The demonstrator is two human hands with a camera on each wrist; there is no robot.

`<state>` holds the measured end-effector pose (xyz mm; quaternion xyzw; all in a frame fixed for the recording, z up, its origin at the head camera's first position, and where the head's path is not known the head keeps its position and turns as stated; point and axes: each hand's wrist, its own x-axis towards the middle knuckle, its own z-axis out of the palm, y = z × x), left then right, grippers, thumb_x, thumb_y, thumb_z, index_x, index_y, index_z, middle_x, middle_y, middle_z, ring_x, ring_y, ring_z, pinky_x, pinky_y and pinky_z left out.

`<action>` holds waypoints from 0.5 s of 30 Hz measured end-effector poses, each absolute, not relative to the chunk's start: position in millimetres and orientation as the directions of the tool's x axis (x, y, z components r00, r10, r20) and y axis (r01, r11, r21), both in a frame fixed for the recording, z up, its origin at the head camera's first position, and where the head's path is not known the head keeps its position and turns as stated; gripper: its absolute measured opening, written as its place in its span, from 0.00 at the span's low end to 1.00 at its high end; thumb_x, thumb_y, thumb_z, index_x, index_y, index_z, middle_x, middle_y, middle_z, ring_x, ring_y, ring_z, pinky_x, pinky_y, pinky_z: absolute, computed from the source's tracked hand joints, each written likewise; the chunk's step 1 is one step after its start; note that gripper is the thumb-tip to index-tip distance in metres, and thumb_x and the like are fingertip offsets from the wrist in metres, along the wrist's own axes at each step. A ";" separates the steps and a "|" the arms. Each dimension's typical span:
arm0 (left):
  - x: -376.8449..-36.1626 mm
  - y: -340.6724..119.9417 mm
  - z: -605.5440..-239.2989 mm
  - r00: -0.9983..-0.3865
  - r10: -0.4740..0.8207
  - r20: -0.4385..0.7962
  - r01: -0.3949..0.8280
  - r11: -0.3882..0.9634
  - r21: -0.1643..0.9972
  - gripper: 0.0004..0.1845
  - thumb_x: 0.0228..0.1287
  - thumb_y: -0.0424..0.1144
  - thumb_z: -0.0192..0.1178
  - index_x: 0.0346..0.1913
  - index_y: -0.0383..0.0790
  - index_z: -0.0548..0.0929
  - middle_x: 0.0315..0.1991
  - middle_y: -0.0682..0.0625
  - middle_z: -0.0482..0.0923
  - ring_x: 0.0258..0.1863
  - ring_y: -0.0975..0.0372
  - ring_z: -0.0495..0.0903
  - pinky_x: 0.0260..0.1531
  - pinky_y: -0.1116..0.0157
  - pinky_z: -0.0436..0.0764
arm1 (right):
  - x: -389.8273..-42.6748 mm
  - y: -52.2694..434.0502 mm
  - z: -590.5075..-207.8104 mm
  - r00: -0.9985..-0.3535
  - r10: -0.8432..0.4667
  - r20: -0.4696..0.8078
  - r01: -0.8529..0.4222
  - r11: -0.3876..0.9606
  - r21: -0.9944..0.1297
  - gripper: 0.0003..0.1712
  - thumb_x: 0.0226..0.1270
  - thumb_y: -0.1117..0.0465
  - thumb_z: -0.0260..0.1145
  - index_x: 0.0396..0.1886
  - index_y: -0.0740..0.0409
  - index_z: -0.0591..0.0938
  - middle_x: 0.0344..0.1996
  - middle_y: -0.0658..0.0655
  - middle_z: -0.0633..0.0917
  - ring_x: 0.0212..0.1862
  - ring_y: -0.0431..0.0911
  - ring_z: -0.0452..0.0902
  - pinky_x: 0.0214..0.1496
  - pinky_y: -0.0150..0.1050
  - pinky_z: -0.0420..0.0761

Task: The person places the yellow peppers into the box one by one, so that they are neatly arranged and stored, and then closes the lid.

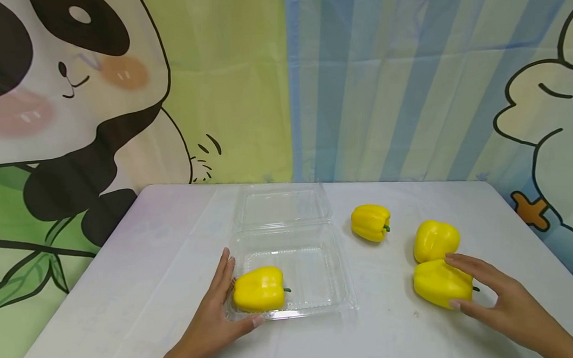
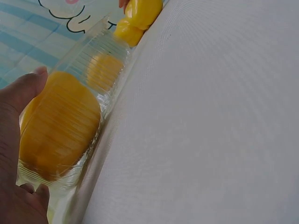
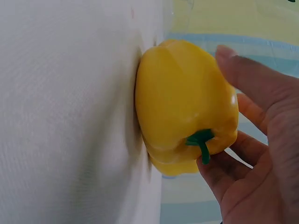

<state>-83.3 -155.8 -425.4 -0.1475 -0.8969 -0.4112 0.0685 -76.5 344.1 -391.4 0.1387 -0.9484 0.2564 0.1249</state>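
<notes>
At the front left of a clear plastic clamshell box (image 1: 316,275), lid folded back, lies a yellow bell pepper (image 1: 259,289) with a green stem. My left hand (image 1: 216,315) rests around the box's front left corner, fingers straight along its side and thumb (image 2: 32,88) by the front edge. On the right my right hand (image 1: 499,297) holds another yellow bell pepper (image 3: 184,98) at its stem end, thumb on the near side and fingers passing behind it. This pepper sits on the table, right against a third yellow bell pepper (image 1: 436,240).
Beyond the box's right side lies one more yellow bell pepper (image 1: 370,222), stem toward the right. Everything stands on a white-covered table (image 1: 140,273). Behind its far edge hangs a printed cloth (image 1: 359,88) with a panda and stripes.
</notes>
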 end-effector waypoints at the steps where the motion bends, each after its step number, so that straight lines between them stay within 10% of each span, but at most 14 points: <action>1: -83.1 -155.8 -425.2 -0.947 0.208 0.245 0.321 0.618 0.717 0.62 0.47 0.57 0.75 0.77 0.36 0.49 0.78 0.56 0.32 0.72 0.45 0.54 0.59 0.50 0.64 | -77.1 344.2 -392.0 -0.928 -0.207 0.310 -0.334 0.833 -0.442 0.41 0.43 0.54 0.82 0.61 0.49 0.79 0.61 0.58 0.76 0.60 0.22 0.60 0.50 0.09 0.56; 15: -82.9 -155.7 -425.2 -0.947 0.208 0.245 0.321 0.617 0.718 0.62 0.47 0.57 0.75 0.77 0.35 0.49 0.78 0.56 0.32 0.72 0.46 0.55 0.60 0.50 0.64 | -79.5 343.9 -392.3 -0.913 -0.244 0.327 -0.359 0.862 -0.358 0.36 0.43 0.58 0.82 0.57 0.58 0.82 0.59 0.60 0.75 0.54 0.61 0.74 0.47 0.08 0.57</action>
